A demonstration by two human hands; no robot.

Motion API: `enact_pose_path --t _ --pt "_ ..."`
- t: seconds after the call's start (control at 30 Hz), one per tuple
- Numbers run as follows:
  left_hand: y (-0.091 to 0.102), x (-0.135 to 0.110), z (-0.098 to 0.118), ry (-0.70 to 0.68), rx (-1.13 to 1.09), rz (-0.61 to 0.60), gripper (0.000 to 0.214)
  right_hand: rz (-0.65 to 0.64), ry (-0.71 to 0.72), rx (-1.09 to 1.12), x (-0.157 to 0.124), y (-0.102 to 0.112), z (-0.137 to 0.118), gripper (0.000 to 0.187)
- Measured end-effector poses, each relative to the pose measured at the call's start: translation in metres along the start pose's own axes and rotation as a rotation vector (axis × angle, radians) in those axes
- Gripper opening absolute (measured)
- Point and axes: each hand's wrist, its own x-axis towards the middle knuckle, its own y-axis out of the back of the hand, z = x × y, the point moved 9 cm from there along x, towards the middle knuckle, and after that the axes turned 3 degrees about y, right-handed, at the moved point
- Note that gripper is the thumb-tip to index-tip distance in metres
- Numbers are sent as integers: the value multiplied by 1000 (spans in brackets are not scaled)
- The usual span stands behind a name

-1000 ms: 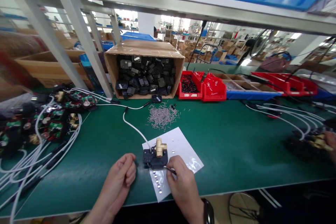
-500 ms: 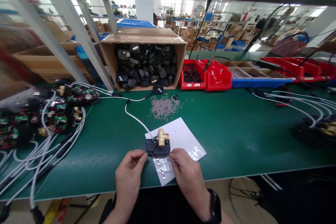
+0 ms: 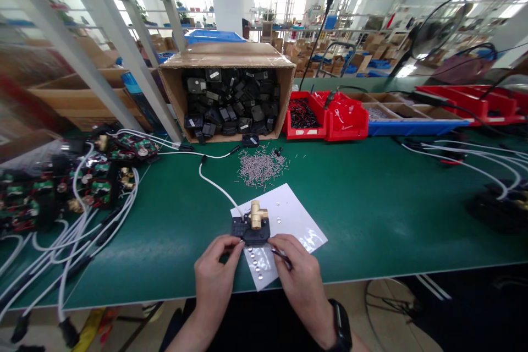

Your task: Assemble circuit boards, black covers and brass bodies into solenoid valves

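A black plastic housing [image 3: 249, 233] with a brass T-shaped valve fitting [image 3: 256, 215] on top and a white cable [image 3: 220, 189] lies on the near left part of a white sheet [image 3: 300, 223]. My left hand [image 3: 218, 272] is pinched at the housing's front left corner; a tiny pale bit shows at the fingertips, too small to name. Slender dark tweezers [image 3: 282, 257] are held in my right hand [image 3: 300, 272], whose thumb and index finger touch the front right corner. Small round shiny discs [image 3: 254, 263] dot the sheet.
Behind the sheet lies a heap of screws [image 3: 260, 167]. A cardboard box [image 3: 227, 56] of black housings stands at the back, beside red bins [image 3: 347, 124] and a blue divided tray [image 3: 416, 128]. Cabled units [image 3: 93, 184] crowd the left; more units [image 3: 495, 206] lie right.
My left hand has moved right, up to the housing's front left corner. The tweezers have turned in my right hand, which stays at the right corner. The view has shifted slightly.
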Motion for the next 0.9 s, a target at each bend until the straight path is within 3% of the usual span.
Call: enact_pose_path --t 0.2,0.3,0.37,0.47,0.53,0.6,0.67,0.73,0.8,0.9 --pt "-10 -2 -12 76 0 -97 12 -60 0 -53 -7 -4 6 37" --pt "3 3 -20 191 -143 -14 28 -56 -28 -69 0 5 9 33" --pt "15 17 -22 284 -341 60 37 -113 -61 -102 11 7 10 51" --pt "9 53 -16 462 -618 -83 39 -305 -99 -167 29 -3 11 79" --pt "5 76 -7 501 -666 -188 35 -410 -105 -190 38 -10 9 82" --pt "14 89 -1 453 -627 -140 29 -463 -102 -187 44 -14 7 73" --pt "26 84 -2 381 -557 -26 25 -475 -109 -178 45 -15 6 61" --pt "29 61 -7 330 -468 18 23 -464 -117 -170 45 -14 6 56" --pt "21 34 -11 281 -309 -57 19 -452 -127 -177 44 -15 8 56" --pt "-2 7 -6 114 130 -260 11 -444 -125 -207 43 -19 14 55"
